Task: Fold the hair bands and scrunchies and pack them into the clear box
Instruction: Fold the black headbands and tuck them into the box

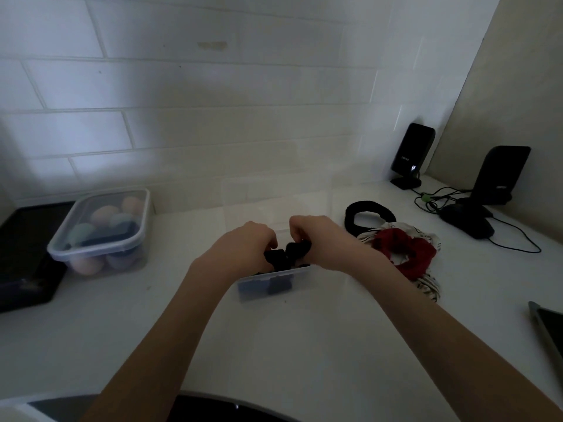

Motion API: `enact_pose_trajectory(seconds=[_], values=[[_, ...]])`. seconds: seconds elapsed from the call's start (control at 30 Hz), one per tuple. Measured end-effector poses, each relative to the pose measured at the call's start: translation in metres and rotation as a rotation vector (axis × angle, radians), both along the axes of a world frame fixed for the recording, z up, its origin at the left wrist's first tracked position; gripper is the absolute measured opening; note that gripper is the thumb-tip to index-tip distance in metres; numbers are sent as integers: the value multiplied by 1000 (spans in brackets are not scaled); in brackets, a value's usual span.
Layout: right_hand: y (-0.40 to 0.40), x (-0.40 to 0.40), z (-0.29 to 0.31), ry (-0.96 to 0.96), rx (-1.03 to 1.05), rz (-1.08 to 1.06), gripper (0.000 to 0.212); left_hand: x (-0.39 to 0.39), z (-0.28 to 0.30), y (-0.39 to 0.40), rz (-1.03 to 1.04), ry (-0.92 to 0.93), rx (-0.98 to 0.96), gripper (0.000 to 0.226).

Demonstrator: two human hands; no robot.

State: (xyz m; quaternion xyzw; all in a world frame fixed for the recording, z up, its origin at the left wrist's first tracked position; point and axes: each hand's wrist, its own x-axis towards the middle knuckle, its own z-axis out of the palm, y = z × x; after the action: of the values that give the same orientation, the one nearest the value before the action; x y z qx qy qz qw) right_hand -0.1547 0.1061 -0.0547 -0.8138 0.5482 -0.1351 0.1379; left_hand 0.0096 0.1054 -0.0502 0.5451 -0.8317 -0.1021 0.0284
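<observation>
Directly beneath the two grips, a small clear plastic box [271, 284] is sitting on the white table [304, 345], with dark folded bands already lying inside it. The left hand [243, 248] and the right hand [320, 239] are both curling their fingers around a black fabric hair band [286, 254], each grip clenched on one end of it just above the box's open top. To the right of the right grip, a black fuzzy ring-shaped hair band [353, 220], a red ruffled scrunchie [405, 251] and a white black-striped scrunchie [426, 287] are lying together on the table. Well to the left of the left grip, a lidded clear container of pastel sponges [100, 233] is resting.
</observation>
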Motion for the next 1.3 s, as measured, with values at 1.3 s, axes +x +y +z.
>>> enact_pose_trajectory(seconds=[1.3], values=[[-10,12,26,109,43,38,23,15,7,4,-17,156,14,23]])
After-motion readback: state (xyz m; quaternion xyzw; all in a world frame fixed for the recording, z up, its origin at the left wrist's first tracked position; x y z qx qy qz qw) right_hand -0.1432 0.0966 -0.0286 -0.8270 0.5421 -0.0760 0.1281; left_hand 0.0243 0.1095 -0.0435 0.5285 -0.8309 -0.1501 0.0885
